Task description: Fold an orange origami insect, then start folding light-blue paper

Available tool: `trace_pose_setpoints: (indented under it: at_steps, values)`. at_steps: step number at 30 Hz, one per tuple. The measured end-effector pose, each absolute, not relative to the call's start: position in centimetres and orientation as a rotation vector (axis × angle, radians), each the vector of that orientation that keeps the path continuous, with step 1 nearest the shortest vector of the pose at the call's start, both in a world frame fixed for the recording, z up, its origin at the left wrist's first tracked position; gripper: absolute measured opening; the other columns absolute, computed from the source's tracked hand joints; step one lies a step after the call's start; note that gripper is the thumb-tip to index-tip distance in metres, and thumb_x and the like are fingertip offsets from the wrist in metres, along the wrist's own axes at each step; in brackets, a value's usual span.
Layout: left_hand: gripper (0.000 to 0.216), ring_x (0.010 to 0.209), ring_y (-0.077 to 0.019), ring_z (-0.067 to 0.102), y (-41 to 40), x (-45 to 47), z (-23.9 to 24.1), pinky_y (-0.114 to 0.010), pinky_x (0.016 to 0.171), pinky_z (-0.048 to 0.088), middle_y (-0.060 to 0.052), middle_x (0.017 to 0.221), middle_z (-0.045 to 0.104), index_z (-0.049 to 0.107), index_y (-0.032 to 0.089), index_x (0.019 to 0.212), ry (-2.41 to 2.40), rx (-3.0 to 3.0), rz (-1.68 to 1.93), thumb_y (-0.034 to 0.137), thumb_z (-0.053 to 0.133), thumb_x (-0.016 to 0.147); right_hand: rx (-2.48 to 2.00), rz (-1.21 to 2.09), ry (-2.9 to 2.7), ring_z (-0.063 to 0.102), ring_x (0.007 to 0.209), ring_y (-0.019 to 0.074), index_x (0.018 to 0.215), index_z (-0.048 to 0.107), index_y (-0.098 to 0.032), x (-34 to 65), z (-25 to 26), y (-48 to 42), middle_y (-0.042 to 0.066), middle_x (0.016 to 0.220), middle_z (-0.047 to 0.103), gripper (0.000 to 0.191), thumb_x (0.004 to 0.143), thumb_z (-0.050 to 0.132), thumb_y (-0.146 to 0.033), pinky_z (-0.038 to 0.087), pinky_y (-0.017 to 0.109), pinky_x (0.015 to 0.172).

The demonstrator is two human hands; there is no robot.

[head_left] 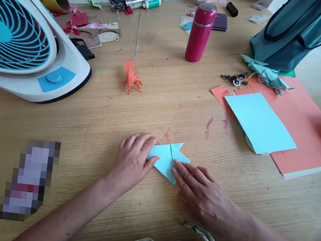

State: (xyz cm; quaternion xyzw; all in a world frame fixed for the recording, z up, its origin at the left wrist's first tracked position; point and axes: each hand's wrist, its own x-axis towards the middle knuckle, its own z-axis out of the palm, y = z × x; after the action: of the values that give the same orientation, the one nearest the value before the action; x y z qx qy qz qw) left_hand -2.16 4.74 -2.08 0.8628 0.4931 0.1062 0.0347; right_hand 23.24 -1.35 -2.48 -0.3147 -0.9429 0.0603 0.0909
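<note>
A folded light blue paper [167, 159] lies flat on the wooden table [161, 109], with pointed flaps at its top right. My left hand [132, 162] rests on its left part, fingers stretched flat and pressing the paper down. My right hand [199, 188] lies flat at its lower right edge, fingertips touching the fold. Neither hand grips anything.
An orange origami figure [131, 77] stands further back. A white and blue fan [27, 43] fills the left. A pink bottle [200, 32], keys [234, 79], a teal origami figure [265, 74], a teal bag [295, 31], and blue sheet [259, 122] on orange sheets [301, 125] sit right.
</note>
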Motion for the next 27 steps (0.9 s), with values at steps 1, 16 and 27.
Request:
trace_pose_setpoints:
  at_steps: [1,16,27]
  values:
    - [0.039,0.115,-0.033,0.057,4.9,-2.0,-1.8,-0.049,0.093,0.048,-0.016,0.13,0.063,0.059,0.015,0.13,1.56,2.622,0.315,0.039,0.054,0.1,-0.925,0.186,-2.808,0.05,0.132,0.04,0.146,0.047,0.002,23.1,-2.4,-1.2,0.026,0.153,0.047,0.049,0.099,0.048,-0.015,0.051,0.054,0.096]
    - [0.033,0.085,-0.0208,0.062,8.6,0.0,-0.1,-0.031,0.071,0.045,-0.001,0.096,0.064,0.051,0.022,0.099,1.292,2.258,0.046,0.024,0.078,0.08,-0.973,0.399,-2.666,0.063,0.108,0.0289,0.119,0.065,-0.013,22.9,-1.5,3.2,0.02,0.131,0.06,0.026,0.097,0.05,-0.008,0.058,0.046,0.085]
    - [0.023,0.096,-0.0202,0.066,12.3,2.3,1.7,-0.029,0.079,0.044,-0.001,0.103,0.072,0.06,0.023,0.104,0.914,2.378,-0.272,0.013,0.064,0.084,-0.865,0.327,-2.644,0.063,0.098,0.0263,0.113,0.068,-0.009,23.5,-2.0,4.5,0.017,0.118,0.068,0.023,0.101,0.049,-0.012,0.057,0.042,0.081]
